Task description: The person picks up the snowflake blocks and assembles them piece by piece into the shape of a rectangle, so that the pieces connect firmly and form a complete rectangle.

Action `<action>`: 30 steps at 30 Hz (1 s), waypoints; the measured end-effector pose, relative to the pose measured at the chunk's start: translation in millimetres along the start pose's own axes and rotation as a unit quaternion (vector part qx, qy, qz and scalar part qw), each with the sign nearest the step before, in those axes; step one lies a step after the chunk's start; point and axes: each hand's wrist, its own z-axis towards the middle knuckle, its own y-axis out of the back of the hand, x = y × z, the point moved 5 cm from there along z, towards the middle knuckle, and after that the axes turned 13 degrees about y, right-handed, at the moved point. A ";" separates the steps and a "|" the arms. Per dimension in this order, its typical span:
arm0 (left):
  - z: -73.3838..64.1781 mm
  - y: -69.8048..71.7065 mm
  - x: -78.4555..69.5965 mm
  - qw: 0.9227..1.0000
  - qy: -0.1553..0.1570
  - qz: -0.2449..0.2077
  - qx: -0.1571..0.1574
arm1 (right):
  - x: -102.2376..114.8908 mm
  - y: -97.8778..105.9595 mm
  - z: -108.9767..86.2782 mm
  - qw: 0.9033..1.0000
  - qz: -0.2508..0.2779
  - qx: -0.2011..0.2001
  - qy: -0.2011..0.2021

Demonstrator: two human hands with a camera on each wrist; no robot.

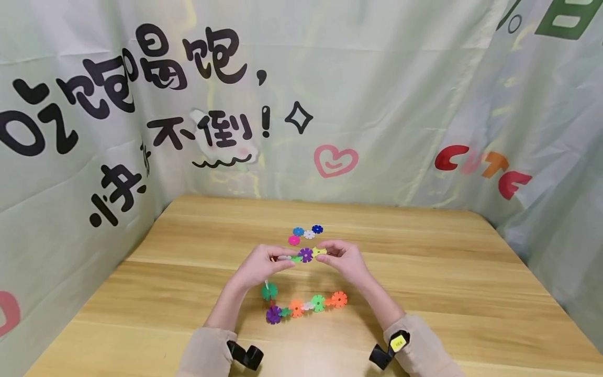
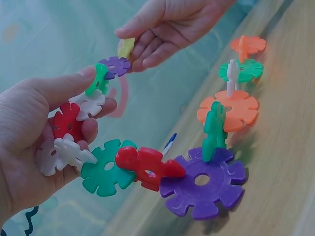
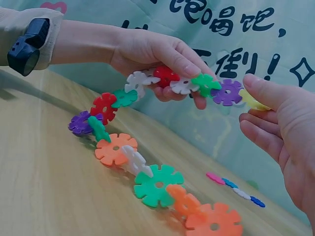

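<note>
A chain of interlocking plastic snowflake discs (image 2: 203,181) curves from the wooden table up into both hands. My left hand (image 1: 260,267) grips its raised stretch; in the left wrist view the thumb lies by a light green disc (image 2: 98,80), with white and red discs (image 2: 68,121) across the fingers. My right hand (image 1: 346,262) pinches a yellow disc (image 1: 319,252) at the raised end, beside a purple disc (image 1: 305,255). The yellow disc touches the purple one, but how far they interlock I cannot tell. Purple, green, white and orange discs (image 3: 116,148) of the lower stretch rest on the table.
Beyond the hands, several loose discs lie on the table (image 1: 424,272): pink (image 1: 294,240), light blue (image 1: 298,231), white (image 1: 309,234) and dark blue (image 1: 317,229). A printed curtain (image 1: 391,104) hangs behind and along both sides of the table.
</note>
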 end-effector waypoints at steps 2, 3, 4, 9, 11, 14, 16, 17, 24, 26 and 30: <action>-0.8 -0.4 -1.2 1.000 0.002 0.000 0.002 | -1.4 -1.2 -0.4 1.000 0.000 0.001 0.003; -1.0 -0.4 -1.3 1.000 0.003 -0.001 0.003 | -2.5 -1.7 -0.5 1.000 0.000 0.000 0.004; -1.1 -0.5 -1.4 1.000 0.001 -0.001 0.004 | -3.7 -2.0 -0.9 1.000 -0.001 -0.002 0.004; -1.2 -3.1 -0.5 1.000 0.003 -0.002 0.009 | -10.8 -3.2 -3.5 1.000 0.014 -0.002 -0.021; -1.4 -4.6 -0.4 1.000 0.010 -0.002 0.009 | -12.3 -3.4 -3.9 0.999 0.016 0.001 -0.036; -1.4 -5.6 0.7 1.000 0.018 -0.004 0.008 | -12.7 -3.8 -3.9 0.999 0.014 0.003 -0.044; -1.5 -5.8 1.2 1.000 0.021 -0.004 0.009 | -13.1 -4.2 -3.6 0.999 0.014 0.006 -0.047; -1.5 -5.8 1.6 1.000 0.021 -0.005 0.010 | -13.2 -4.4 -3.7 0.999 0.015 0.008 -0.049; -0.4 -4.9 1.6 1.000 0.021 -0.006 0.010 | -14.9 -4.6 -2.2 0.997 0.032 0.021 -0.062; 0.0 -4.6 1.8 1.000 0.021 -0.006 0.010 | -15.2 -5.2 -2.0 0.997 0.042 0.024 -0.061; 0.2 -4.2 2.3 1.000 0.022 -0.009 0.012 | -15.8 -7.0 -2.0 0.996 0.063 0.026 -0.059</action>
